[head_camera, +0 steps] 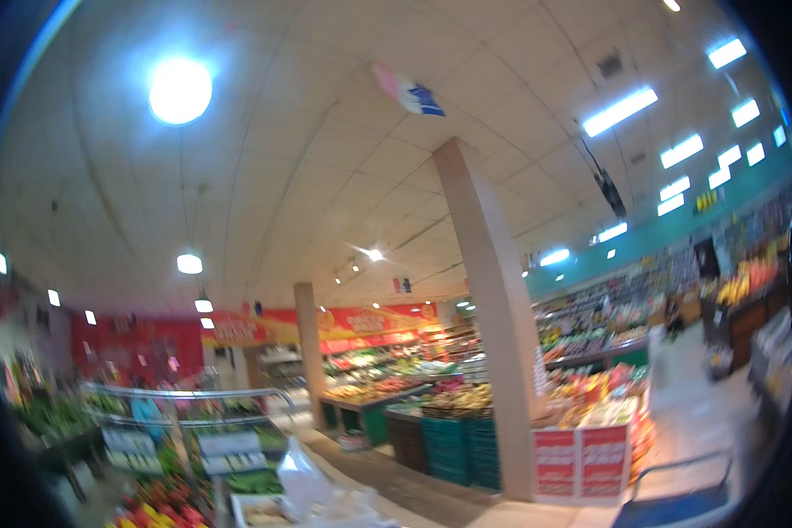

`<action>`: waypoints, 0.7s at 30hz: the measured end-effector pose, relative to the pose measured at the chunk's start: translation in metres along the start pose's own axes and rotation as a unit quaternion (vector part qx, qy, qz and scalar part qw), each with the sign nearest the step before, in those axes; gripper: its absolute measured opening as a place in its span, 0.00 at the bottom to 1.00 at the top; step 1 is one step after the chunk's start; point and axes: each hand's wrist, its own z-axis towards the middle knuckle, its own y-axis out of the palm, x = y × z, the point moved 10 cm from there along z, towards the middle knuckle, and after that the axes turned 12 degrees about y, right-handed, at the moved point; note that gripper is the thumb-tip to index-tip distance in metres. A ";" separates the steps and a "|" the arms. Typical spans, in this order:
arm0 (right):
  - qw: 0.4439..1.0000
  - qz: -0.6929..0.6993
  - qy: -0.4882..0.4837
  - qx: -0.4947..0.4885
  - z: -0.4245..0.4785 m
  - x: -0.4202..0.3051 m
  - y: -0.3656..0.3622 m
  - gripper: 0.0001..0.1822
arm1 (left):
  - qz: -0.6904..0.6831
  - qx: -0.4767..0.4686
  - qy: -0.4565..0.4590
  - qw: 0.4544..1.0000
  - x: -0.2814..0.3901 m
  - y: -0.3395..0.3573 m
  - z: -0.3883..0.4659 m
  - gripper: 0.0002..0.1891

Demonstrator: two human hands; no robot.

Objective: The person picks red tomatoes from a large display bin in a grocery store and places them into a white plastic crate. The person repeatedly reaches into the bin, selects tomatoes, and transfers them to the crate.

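Observation:
Neither of my hands is in view. Before me is the produce area of a shop, somewhat blurred. At the lower left, red and yellow produce (162, 511) lies below a metal rail (198, 394) with white signs (232, 452) on it. Beside it a clear plastic bag (301, 478) stands by a white container (241, 511) with pale contents. A blue platform cart (676, 505) with a metal handle is at the lower right.
A square pillar (492, 317) rises right of centre, with stacked green crates (462, 449) on its left and red-and-white signs (581, 465) at its foot. A second pillar (309, 356) stands farther back. An aisle floor (683, 396) runs along the right, beside a dark fruit stand (749, 330).

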 end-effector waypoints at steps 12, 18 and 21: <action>0.995 0.029 0.001 -0.092 -0.022 0.032 0.072 0.08 | -0.082 -0.036 -0.001 0.996 0.004 -0.004 -0.015 0.20; 0.997 -0.006 0.063 -0.031 -0.045 0.052 0.068 0.21 | -0.101 -0.087 -0.066 0.989 -0.012 0.013 -0.036 0.14; 0.991 0.067 0.105 -0.037 -0.053 0.067 0.045 0.36 | -0.150 -0.079 -0.048 0.984 0.004 0.007 -0.028 0.11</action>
